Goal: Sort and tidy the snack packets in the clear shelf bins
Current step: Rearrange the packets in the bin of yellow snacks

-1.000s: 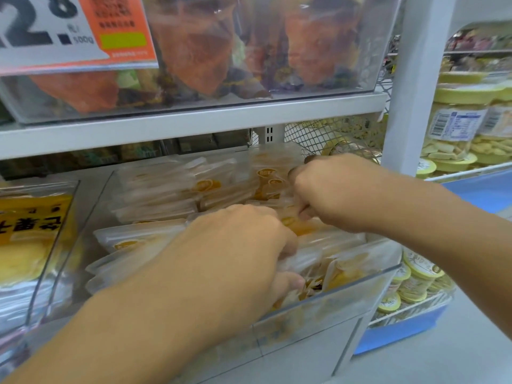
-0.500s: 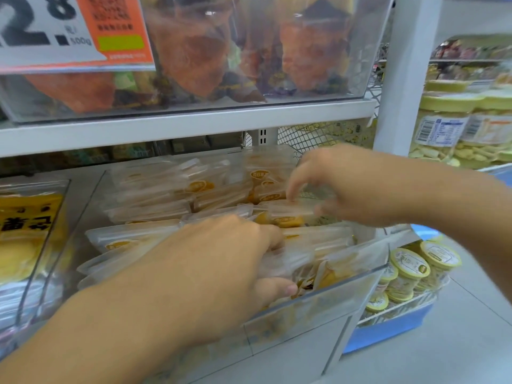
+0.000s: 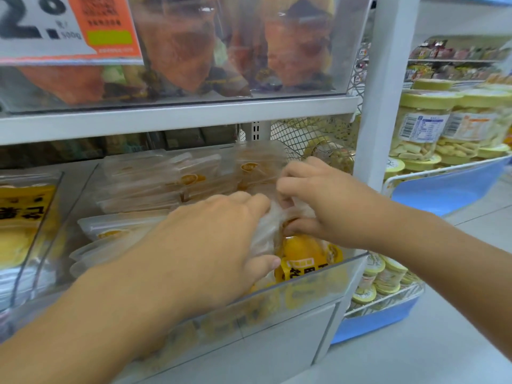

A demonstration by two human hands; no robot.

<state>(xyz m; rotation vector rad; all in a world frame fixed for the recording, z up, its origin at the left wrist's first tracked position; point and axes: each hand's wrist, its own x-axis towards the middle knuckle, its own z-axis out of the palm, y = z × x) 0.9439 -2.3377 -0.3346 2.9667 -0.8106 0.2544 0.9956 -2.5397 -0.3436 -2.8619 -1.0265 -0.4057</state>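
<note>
Clear bin [image 3: 318, 284] stacked with pale snack packets [image 3: 144, 187], left hand [image 3: 210, 245] and right hand [image 3: 324, 206] both gripping a yellow packet [image 3: 304, 256] at its near right corner

Two bare forearms, no sleeves

The left hand [image 3: 205, 245] and right hand [image 3: 327, 206] wear no gloves, rings or watch; short plain nails.

Left hand [image 3: 205, 245] covers much of the packets [image 3: 155, 189] in the clear bin [image 3: 304, 289], its fingers tucked behind crumpled wrapping, while the price sign [image 3: 63, 26] is cropped at the frame's top and distant shelf goods [image 3: 457, 54] blur.
</note>
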